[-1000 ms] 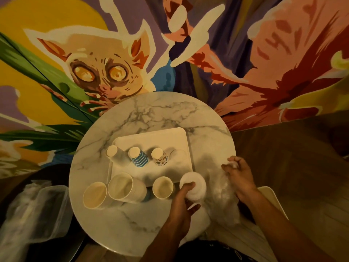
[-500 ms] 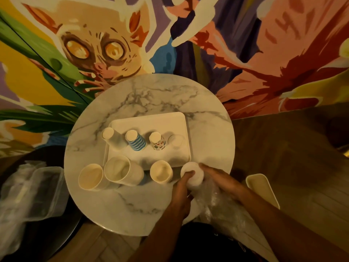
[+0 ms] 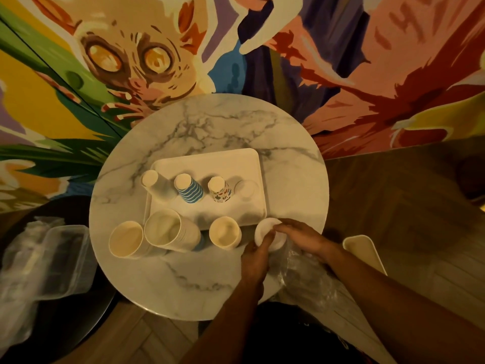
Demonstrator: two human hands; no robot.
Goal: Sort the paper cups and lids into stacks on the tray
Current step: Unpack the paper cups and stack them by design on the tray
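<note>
Cups stand upside down in a row on the tray [image 3: 210, 160]: a white cup [image 3: 152, 183] at its left edge, a blue striped cup [image 3: 189, 192], then a cup with little pictures [image 3: 221, 192]. A pale lid [image 3: 246, 188] lies at the right end of the row. The tray sits on the round marble bench [image 3: 210, 122]. Just in front of the tray, three cup stacks stand mouth up: a left stack [image 3: 126, 239], a big middle stack [image 3: 164, 231] and a small stack [image 3: 225, 233]. Beside the small stack is a white lid pile [image 3: 263, 228]. The left hand [image 3: 256, 260] has its grip clamped on the lid pile. The right hand [image 3: 301, 237] lays its fingers on top; I cannot tell if its grip is closed. A crinkly plastic bag [image 3: 301, 283] lies under that wrist.
</note>
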